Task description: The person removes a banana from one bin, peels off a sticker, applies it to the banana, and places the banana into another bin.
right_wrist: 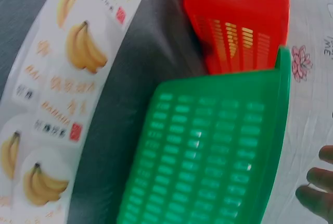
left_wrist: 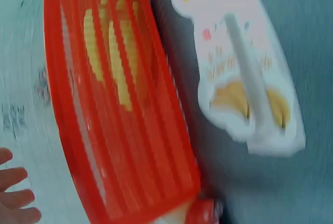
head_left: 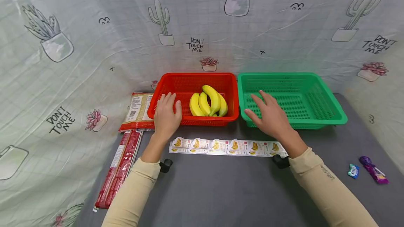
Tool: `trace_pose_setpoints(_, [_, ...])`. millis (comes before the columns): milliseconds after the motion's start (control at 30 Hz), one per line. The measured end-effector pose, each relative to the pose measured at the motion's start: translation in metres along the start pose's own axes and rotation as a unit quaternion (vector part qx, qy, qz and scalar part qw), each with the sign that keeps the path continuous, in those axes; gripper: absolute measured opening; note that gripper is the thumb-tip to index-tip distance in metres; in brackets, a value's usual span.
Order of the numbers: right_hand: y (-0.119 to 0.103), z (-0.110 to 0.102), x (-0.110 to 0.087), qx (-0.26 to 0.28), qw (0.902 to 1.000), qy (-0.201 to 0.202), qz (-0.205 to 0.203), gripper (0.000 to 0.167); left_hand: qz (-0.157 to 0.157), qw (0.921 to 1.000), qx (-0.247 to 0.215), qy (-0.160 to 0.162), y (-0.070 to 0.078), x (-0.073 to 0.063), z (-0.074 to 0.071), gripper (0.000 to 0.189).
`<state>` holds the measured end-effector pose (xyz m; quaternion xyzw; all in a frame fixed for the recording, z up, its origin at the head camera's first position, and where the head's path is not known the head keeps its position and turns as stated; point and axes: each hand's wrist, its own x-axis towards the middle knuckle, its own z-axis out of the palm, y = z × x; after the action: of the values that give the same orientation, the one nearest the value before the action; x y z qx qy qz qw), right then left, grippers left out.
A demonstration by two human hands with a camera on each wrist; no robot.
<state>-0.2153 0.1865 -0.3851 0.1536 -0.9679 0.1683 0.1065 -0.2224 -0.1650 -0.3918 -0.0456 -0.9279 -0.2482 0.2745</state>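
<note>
My left hand (head_left: 167, 115) hovers over the left end of a red basket (head_left: 199, 121), its fingers extended and holding nothing. Several yellow bananas (head_left: 210, 101) lie inside that basket on its right side; their shapes show through the slots in the left wrist view. Over the near left part of a green basket (head_left: 315, 126) my right hand (head_left: 268, 116) is held with spread fingers, gripping nothing. In front of both baskets lies a strip of banana stickers (head_left: 221, 147), partly hidden by the right wrist.
On the left sit a printed food packet (head_left: 135, 109) and a long red packet (head_left: 118, 169). A purple wrapped sweet (head_left: 374, 170) and a small blue packet (head_left: 353, 171) lie at the right. A patterned sheet (head_left: 126, 52) hangs behind the grey table (head_left: 227, 192).
</note>
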Motion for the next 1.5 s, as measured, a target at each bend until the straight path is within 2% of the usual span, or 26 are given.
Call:
trace_pose_setpoints(67, [-0.004, 0.002, 0.004, 0.01, 0.9999, 0.003, -0.005, 0.068, -0.022, 0.9996, -0.014, 0.013, -0.009, 0.005, -0.006, 0.043])
trace_pose_setpoints(267, [-0.014, 0.007, 0.015, 0.033, 0.9992, 0.01, -0.02, 0.068, -0.078, 0.9963, -0.023, 0.026, -0.037, 0.012, -0.015, 0.043])
trace_pose_setpoints(533, [-0.025, 0.014, 0.028, 0.053, 0.998, -0.008, -0.034, 0.066, -0.167, 0.9855, -0.026, 0.02, -0.067, 0.001, -0.014, 0.038])
trace_pose_setpoints(833, [-0.04, 0.021, 0.054, 0.059, 0.9974, -0.029, -0.029, 0.068, -0.197, 0.9793, -0.043, 0.02, -0.078, 0.001, -0.013, 0.042])
trace_pose_setpoints(1067, [-0.056, 0.036, 0.077, 0.079, 0.9945, -0.065, -0.019, 0.073, -0.254, 0.9637, -0.079, 0.017, -0.087, -0.001, -0.016, 0.039])
trace_pose_setpoints(1267, [-0.065, 0.047, 0.093, 0.091, 0.992, -0.087, -0.013, 0.073, -0.266, 0.959, -0.096, 0.013, -0.091, -0.002, -0.016, 0.036])
trace_pose_setpoints(1500, [-0.069, 0.061, 0.109, 0.136, 0.9835, -0.116, 0.029, 0.076, -0.281, 0.9536, -0.107, 0.006, -0.092, -0.001, -0.015, 0.035])
